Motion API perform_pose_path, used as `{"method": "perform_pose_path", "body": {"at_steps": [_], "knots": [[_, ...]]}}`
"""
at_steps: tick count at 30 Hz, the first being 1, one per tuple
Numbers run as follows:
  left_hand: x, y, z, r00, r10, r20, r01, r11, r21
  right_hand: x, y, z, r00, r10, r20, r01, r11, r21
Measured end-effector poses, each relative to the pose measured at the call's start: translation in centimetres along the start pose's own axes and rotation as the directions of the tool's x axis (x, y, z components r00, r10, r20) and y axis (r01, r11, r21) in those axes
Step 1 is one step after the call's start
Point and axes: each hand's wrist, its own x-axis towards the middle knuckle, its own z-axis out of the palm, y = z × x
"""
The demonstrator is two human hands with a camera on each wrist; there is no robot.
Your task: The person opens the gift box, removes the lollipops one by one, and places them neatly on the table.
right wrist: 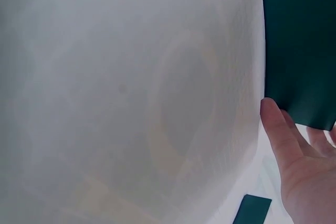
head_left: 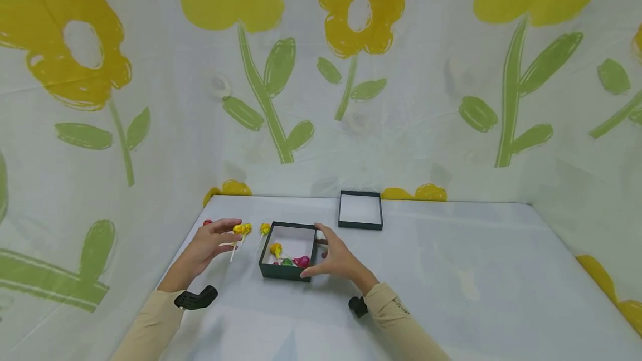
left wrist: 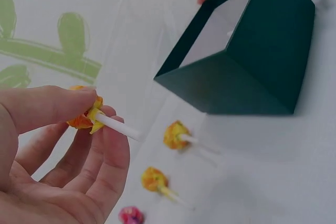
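My left hand (head_left: 204, 247) pinches a yellow-wrapped lollipop (left wrist: 81, 121) between thumb and fingers, its white stick pointing away from the palm. This is left of a dark green open-top box (head_left: 283, 273) with a white inside. On the box's right side, my right hand (head_left: 337, 258) grips the wall, thumb at the front corner and a finger at the back corner. Inside lie a yellow lollipop (head_left: 276, 249), a green lollipop (head_left: 287, 262) and a pink lollipop (head_left: 302, 261). Two more yellow lollipops (left wrist: 177, 135) and a pink lollipop (left wrist: 131, 215) lie on the table beside the box.
Behind the box, to its right, a shallow dark-rimmed lid (head_left: 360, 227) with a white inside lies on the white table (head_left: 451, 283). A flower-printed curtain (head_left: 401, 144) borders the table's back and sides.
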Motion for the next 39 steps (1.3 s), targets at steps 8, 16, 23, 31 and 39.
{"method": "perform_pose_path", "body": {"at_steps": [8, 16, 23, 31, 39], "knots": [[-1.0, -0.5, -1.5, 0.999, 0.003, -0.044, 0.001, 0.995, 0.096, -0.1, 0.0, -0.1, 1.000, -0.002, 0.002, 0.002, 1.000, 0.008], [-1.8, -0.7, -3.0, 0.996, -0.040, -0.079, 0.055, 0.981, 0.187, 0.0, 0.1, -0.2, 1.000, 0.002, 0.008, -0.002, 1.000, 0.006], [-2.1, -1.0, -4.2, 0.994, -0.051, -0.095, 0.073, 0.969, 0.238, 0.1, 0.0, -0.2, 1.000, 0.011, 0.008, -0.011, 1.000, -0.001], [1.7, -7.1, -7.4, 0.983, -0.049, -0.174, 0.092, 0.964, 0.249, 0.2, 0.1, -0.1, 1.000, 0.015, 0.008, -0.015, 1.000, -0.006], [1.1, -7.5, -8.7, 0.986, -0.051, -0.157, 0.094, 0.955, 0.281, 0.0, -0.1, -0.2, 1.000, 0.018, 0.008, -0.018, 1.000, -0.001]]}}
